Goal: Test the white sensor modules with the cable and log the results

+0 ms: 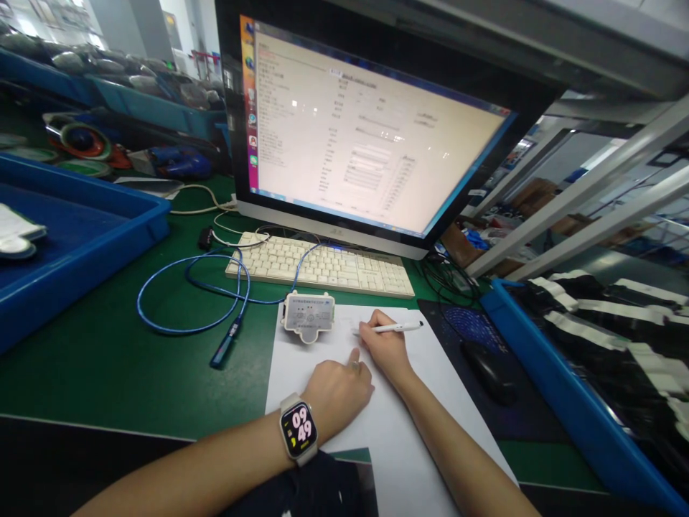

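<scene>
My right hand (pixel 383 346) grips a white pen (pixel 395 328), its tip resting on a white sheet of paper (pixel 398 424) on the green mat. My left hand (pixel 339 391), with a smartwatch (pixel 298 431) on the wrist, lies on the paper beside it, fingers curled under, one finger touching the right hand. A small grey-white device with a label (pixel 308 314) sits at the sheet's top left corner, wired to a blue cable (pixel 188 301).
A white keyboard (pixel 323 266) lies below a large lit monitor (pixel 371 136). A black mouse (pixel 487 370) sits on a dark pad at right. Blue trays stand at the left (pixel 80 251) and right (pixel 565 402), the right one full of black-and-white parts.
</scene>
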Available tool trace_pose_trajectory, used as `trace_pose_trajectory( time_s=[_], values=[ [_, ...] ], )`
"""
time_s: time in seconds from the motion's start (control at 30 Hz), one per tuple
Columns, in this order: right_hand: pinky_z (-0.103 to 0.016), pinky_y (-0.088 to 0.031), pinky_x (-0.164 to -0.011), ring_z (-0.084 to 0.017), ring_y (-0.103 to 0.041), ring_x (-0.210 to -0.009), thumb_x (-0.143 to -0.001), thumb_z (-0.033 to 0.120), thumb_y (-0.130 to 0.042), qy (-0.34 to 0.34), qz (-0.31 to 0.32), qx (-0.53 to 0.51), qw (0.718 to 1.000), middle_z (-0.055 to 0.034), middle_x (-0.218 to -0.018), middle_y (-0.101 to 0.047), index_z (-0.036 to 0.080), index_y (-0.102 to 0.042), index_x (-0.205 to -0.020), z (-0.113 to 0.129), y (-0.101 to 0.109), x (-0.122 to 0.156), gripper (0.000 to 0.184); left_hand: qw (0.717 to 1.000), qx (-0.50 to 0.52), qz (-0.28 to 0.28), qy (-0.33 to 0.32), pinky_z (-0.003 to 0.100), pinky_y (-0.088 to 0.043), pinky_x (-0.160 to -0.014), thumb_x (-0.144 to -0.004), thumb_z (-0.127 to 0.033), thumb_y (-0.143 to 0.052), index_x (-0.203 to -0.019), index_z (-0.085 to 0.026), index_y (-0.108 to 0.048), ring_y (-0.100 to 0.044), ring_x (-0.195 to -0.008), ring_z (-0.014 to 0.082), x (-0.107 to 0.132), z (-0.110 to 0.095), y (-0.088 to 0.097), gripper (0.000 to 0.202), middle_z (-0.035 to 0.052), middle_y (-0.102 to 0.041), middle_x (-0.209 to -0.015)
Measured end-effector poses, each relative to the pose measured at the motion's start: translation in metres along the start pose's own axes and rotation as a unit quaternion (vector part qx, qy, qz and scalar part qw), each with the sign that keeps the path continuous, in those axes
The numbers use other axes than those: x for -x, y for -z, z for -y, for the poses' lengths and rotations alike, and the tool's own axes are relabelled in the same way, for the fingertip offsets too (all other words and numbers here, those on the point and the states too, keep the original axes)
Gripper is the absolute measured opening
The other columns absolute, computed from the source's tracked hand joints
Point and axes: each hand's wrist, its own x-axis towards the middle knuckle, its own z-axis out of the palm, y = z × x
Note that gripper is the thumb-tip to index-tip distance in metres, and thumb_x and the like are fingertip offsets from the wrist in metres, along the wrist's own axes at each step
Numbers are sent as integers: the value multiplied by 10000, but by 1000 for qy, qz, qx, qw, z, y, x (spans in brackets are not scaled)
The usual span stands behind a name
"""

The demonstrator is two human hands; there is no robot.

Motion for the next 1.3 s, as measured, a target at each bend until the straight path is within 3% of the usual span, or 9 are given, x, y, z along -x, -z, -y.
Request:
trace_pose_trajectory(
  time_s=[0.87,1.3],
  values=[
    [-234,-292,-481,-98,-346,-479,-672,248,-481,26,-36,15,999,43,-469,-353,182,-330,-523,-1,-1,-2,222,1000,2,-2,-1,371,-512,-528,-926,-268,-360,-1056,-62,-585,-648,-742,274,1,1,-1,331,256,-487,-1241],
    [-228,-312,-477,-91,-367,-472,-656,281,-520,-4,-46,-51,998,36,-455,-378,179,-332,-518,-1,0,-3,254,1000,19,13,2,387,-529,-576,-933,-232,-315,-1033,-56,-590,-649,-785,280,0,1,3,341,253,-453,-1280]
  ],
)
